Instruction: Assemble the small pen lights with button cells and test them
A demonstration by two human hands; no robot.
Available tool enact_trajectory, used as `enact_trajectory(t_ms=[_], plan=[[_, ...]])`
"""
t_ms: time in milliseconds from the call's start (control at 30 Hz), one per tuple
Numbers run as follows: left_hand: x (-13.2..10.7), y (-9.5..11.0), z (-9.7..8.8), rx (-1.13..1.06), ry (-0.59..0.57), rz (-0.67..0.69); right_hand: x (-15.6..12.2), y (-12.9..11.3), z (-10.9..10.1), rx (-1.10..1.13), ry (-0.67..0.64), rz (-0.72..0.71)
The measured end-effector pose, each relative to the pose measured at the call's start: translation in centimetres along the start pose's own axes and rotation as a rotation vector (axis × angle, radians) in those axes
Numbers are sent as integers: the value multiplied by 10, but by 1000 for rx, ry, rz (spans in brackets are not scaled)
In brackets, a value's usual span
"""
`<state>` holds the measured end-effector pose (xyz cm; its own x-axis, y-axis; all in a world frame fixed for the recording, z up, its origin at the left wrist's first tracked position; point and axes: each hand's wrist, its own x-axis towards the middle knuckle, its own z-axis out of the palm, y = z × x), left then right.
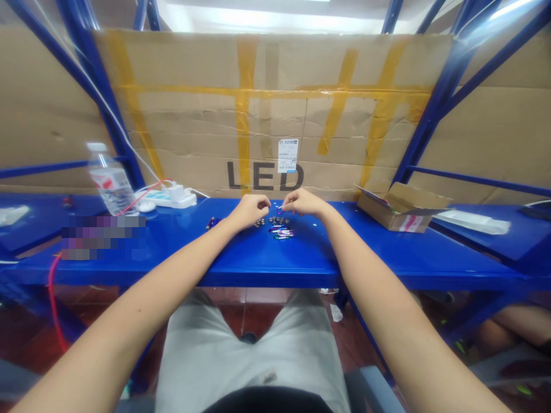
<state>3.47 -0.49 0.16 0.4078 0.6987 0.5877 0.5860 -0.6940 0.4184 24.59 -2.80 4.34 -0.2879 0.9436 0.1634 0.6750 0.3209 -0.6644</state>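
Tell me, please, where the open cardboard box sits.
In the head view, the cardboard box sits on the blue bench, right of the right hand.

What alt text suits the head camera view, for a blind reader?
A left hand and a right hand, which pinches a small purple piece, meet over coloured clips on a blue table. A water bottle stands left, a cardboard box right.

Big black letters spell "LED" on the brown cardboard wall. A small white sticker sits just above those letters, but its print is too tiny to read. The water bottle has a red and white label that is too blurry to read.
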Motion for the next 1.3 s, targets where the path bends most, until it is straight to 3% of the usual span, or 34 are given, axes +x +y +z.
enact_trajectory(t_ms=[167, 400, 533, 600, 700, 800, 867, 967, 1033, 1133, 1300], plan=[[-3, -4, 6, -8, -98, -41, -1, 1, -4, -76, -93, 3], [0, -3, 10, 190, -190, 39, -2, 2, 0, 5, -255, 1], [-1, -2, 11, 130, -253, -2, -2, 2, 1, -56, -325, 33], [0, -3, 8, 106, -216, -24, -3, 2, -1, -101, -323, 62], [5, -9, -7, 125, -19, -63, -2, 5, -9, -132, -239, 119], [7, -28, -36, 201, 221, -151, 4, 14, -15, -165, -15, 195], [5, -46, -58, 268, 296, -244, 10, 24, -15, -188, 123, 241], [-4, -72, -82, 354, 315, -371, 21, 38, -7, -183, 161, 284], [-9, -83, -87, 361, 273, -435, 25, 44, 0, -171, 139, 319], [-12, -87, -83, 324, 235, -453, 27, 47, 10, -225, 55, 361], [-7, -77, -70, 300, 251, -342, 24, 44, 13, -237, 2, 363]])
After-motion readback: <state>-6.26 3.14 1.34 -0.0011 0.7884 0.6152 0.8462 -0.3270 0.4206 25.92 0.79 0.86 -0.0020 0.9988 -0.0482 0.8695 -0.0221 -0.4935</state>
